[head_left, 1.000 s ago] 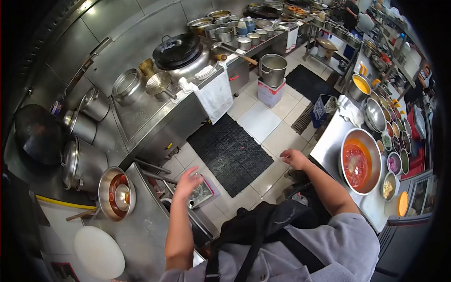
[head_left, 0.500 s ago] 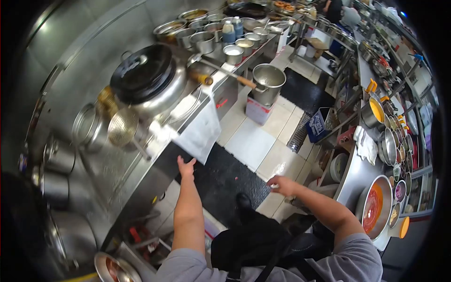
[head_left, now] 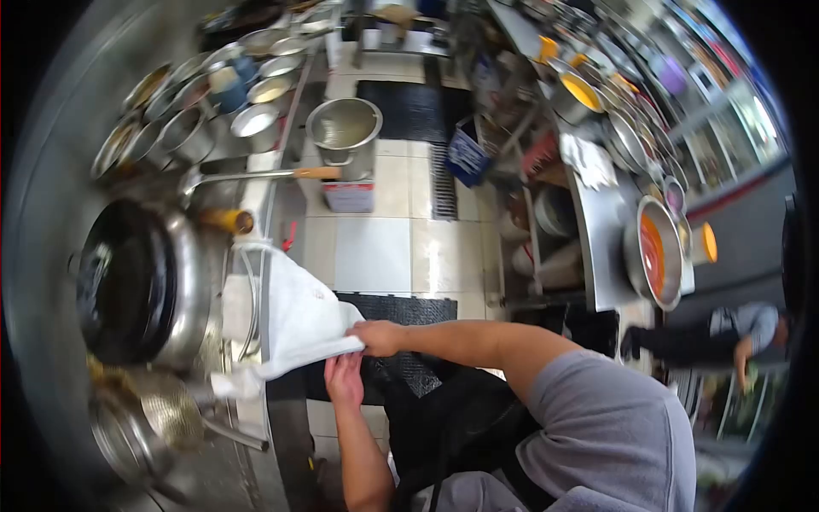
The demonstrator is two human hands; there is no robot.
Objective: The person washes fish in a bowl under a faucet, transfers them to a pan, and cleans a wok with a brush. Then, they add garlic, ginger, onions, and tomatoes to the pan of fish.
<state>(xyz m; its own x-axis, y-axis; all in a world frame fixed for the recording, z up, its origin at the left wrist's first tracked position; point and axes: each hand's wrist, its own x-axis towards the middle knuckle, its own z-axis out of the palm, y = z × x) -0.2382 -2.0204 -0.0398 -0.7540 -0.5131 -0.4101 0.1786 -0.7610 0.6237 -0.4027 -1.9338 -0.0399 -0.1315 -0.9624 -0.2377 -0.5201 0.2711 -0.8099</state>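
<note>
A white cloth [head_left: 303, 311] hangs over the front edge of the steel counter, and one corner is pulled out toward me. My right hand [head_left: 381, 338] is closed on that corner. Just below the cloth's lower edge is my left hand [head_left: 345, 381], its fingers stretched upward against the fabric; their tips are partly hidden. Left of the cloth stands a large steel pot topped by a black wok [head_left: 128, 282]. A perforated strainer [head_left: 173, 411] lies on the counter nearer to me.
A ladle with a wooden handle [head_left: 316, 172] juts past the counter edge. Beyond it, a steel pot [head_left: 345, 128] stands on a box. On the right counter [head_left: 597, 247] are a bowl of red sauce [head_left: 653, 252] and a white towel [head_left: 589, 162]. Another person [head_left: 717, 333] stands at far right.
My right hand has come across to the left and taken hold of the cloth's corner, pulling it outward. My left hand now touches the cloth. The view has turned right.
</note>
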